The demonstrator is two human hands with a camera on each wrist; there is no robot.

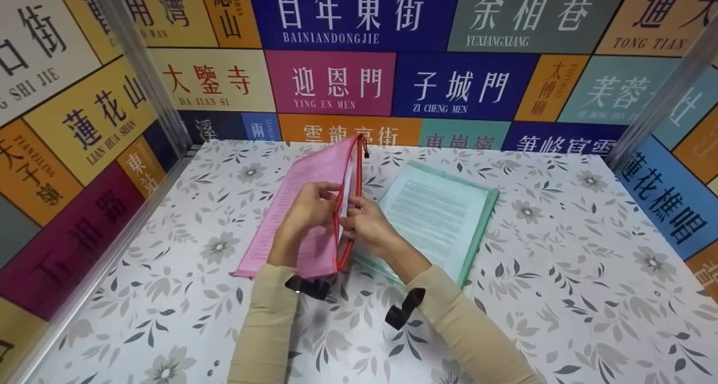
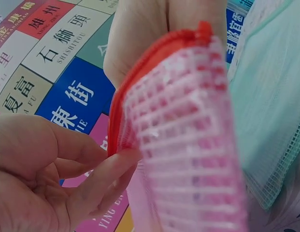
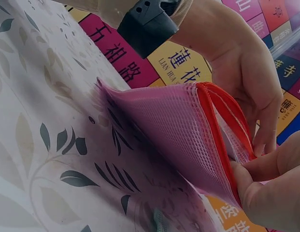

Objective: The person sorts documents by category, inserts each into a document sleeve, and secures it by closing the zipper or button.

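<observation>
A pink mesh zipper pouch (image 1: 280, 235) with red zipper edging (image 1: 359, 165) is tilted up off the table, its mouth parted. White paper (image 1: 347, 183) shows inside the opening. My left hand (image 1: 312, 207) pinches the red edge on the left side of the mouth between thumb and fingers. On the opposite edge, my right hand (image 1: 367, 221) pinches the zipper border, thumb and finger close together in the right wrist view. A dark zipper pull (image 1: 366, 150) hangs at the far top corner. The pouch's inside is mostly hidden.
To the right, a green mesh pouch (image 1: 483, 227) lies flat with a printed sheet (image 1: 432, 210) visible inside it, partly under my right forearm. The table (image 1: 566, 272) has a floral cover. Panels with Chinese street names (image 1: 331, 81) stand behind and at both sides.
</observation>
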